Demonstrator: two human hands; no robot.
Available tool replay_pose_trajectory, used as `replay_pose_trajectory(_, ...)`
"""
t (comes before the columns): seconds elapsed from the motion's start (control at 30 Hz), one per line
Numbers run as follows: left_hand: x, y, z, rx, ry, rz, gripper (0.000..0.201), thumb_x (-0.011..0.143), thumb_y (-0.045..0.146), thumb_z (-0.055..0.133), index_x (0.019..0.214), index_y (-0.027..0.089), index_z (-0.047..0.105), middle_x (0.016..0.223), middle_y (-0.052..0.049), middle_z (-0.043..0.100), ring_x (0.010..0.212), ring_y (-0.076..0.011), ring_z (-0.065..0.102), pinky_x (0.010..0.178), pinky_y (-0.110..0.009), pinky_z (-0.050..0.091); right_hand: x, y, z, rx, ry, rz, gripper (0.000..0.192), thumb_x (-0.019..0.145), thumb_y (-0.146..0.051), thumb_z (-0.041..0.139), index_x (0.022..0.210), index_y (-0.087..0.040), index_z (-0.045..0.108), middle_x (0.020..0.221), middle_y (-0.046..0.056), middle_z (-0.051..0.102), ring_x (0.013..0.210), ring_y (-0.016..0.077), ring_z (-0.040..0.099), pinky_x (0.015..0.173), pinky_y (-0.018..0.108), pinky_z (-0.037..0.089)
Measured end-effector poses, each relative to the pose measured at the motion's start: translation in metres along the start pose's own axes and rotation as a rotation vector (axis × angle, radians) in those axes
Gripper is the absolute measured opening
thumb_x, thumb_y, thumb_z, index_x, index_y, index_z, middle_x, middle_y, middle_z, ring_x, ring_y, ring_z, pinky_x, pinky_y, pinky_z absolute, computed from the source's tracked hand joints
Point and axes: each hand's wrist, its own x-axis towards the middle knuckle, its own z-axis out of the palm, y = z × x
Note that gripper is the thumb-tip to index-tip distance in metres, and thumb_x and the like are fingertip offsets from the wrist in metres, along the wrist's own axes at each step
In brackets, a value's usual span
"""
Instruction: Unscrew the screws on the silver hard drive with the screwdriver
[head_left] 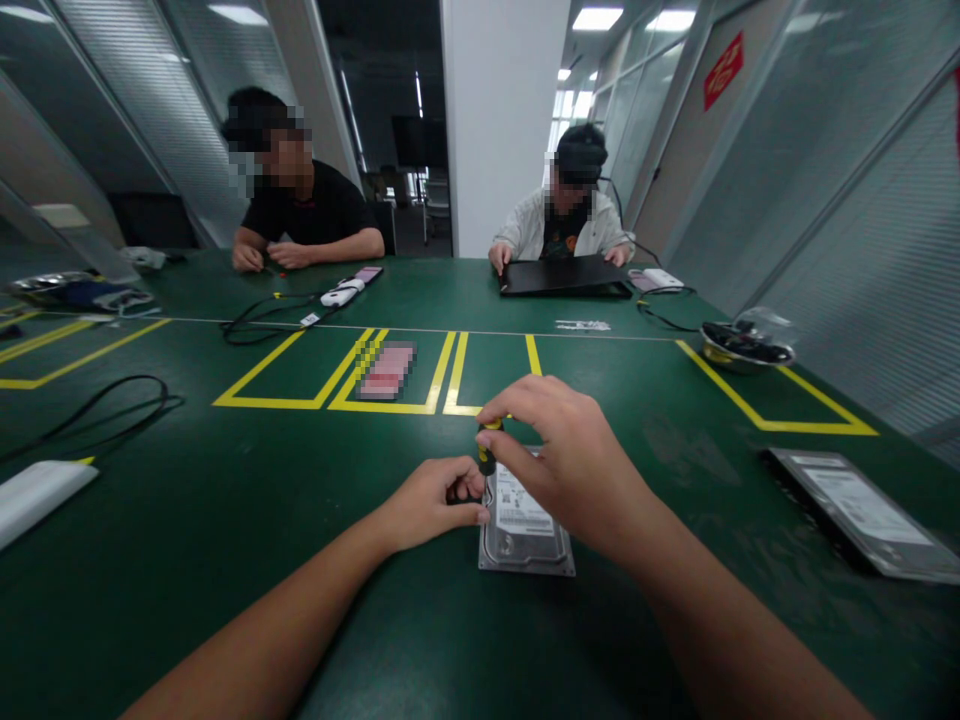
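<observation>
Green matting covers a long worktop (225, 520) marked with yellow tape boxes, in a corridor-like room walled with glass partitions. Near the front edge, about the middle of its width, a hard drive (525, 525) lies flat with its label up, so its top face and corner screws can be reached from above. The right hand (574, 455) is arched over the drive's far left corner, fingertips pinched on the yellow-and-black handle of a small screwdriver (488, 445) that stands roughly upright; that grip from above would suit twirling the handle while pressing down. The left hand (435, 500) rests on the mat against the drive's left edge, fingers curled in around the lower shaft of the tool, apparently steadying the tip and keeping the drive from sliding. The tip itself is hidden behind the fingers.

Toward the right edge a second drive in a clear bag (862, 510) lies well apart, and further back a metal bowl (742, 350) holds dark small parts. Black cables (97, 410) loop near the left edge beside a white slab. Along the far edge two other people sit, one with hands on a black laptop (562, 275), the other with forearms resting near a white device.
</observation>
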Motion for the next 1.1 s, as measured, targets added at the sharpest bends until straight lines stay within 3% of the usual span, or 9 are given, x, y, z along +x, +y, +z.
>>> replay_pose_trajectory(0.17,-0.0002,0.0003,-0.0007,0.005,-0.006,-0.006,0.027,0.079,0.037,0.075,0.088,0.015,0.061,0.075,0.003,0.054,0.068,-0.012,0.048,0.059,-0.022,0.035,-0.0002,0.0,-0.0008,-0.008,0.027,-0.026,0.016,0.085,-0.011,0.059,0.098,-0.016,0.067,0.097,0.002,0.068,0.089,0.0165,0.057,0.081,0.029,0.041)
replay_pose_trajectory(0.43,0.0,-0.0003,0.0005,0.016,0.014,-0.001,0.027,0.079,0.037,0.075,0.087,0.015,0.061,0.073,0.004,0.053,0.064,-0.0111,0.045,0.057,-0.022,0.033,-0.0008,-0.001,-0.0004,0.02,-0.011,0.024,0.009,0.086,-0.023,0.068,0.094,-0.018,0.069,0.097,0.005,0.064,0.091,0.0182,0.056,0.08,0.03,0.042)
replay_pose_trajectory(0.57,0.0004,0.0004,0.0002,0.011,0.013,0.008,0.026,0.079,0.035,0.075,0.088,0.015,0.062,0.075,0.003,0.054,0.067,-0.0116,0.047,0.059,-0.022,0.034,0.0,-0.0008,0.0002,0.0,0.008,0.001,0.004,0.085,-0.017,0.067,0.089,-0.016,0.069,0.091,0.004,0.065,0.088,0.0176,0.056,0.078,0.03,0.041)
replay_pose_trajectory(0.77,-0.0005,0.0006,-0.0005,0.029,0.008,-0.008,0.028,0.079,0.038,0.075,0.087,0.015,0.061,0.074,0.003,0.055,0.066,-0.0119,0.047,0.059,-0.022,0.033,0.0001,-0.0009,-0.0004,-0.007,0.023,-0.039,0.017,0.085,-0.01,0.058,0.097,-0.016,0.067,0.096,0.002,0.068,0.089,0.0161,0.058,0.08,0.029,0.041)
replay_pose_trajectory(0.93,-0.0005,0.0,0.0001,0.016,0.016,-0.011,0.029,0.079,0.039,0.074,0.088,0.015,0.06,0.074,0.003,0.054,0.065,-0.0116,0.046,0.058,-0.022,0.034,-0.0006,-0.0022,0.0003,0.027,-0.006,0.009,0.01,0.086,-0.018,0.065,0.096,-0.018,0.069,0.101,0.004,0.064,0.094,0.0181,0.056,0.082,0.03,0.042)
replay_pose_trajectory(1.1,-0.0001,-0.0004,0.0009,0.024,0.008,-0.012,0.03,0.08,0.041,0.073,0.088,0.015,0.061,0.073,0.003,0.053,0.065,-0.0118,0.046,0.058,-0.022,0.034,0.0,-0.0025,0.0002,0.002,-0.005,0.018,0.005,0.086,-0.018,0.067,0.09,-0.018,0.069,0.093,0.004,0.065,0.089,0.0178,0.056,0.079,0.03,0.041)
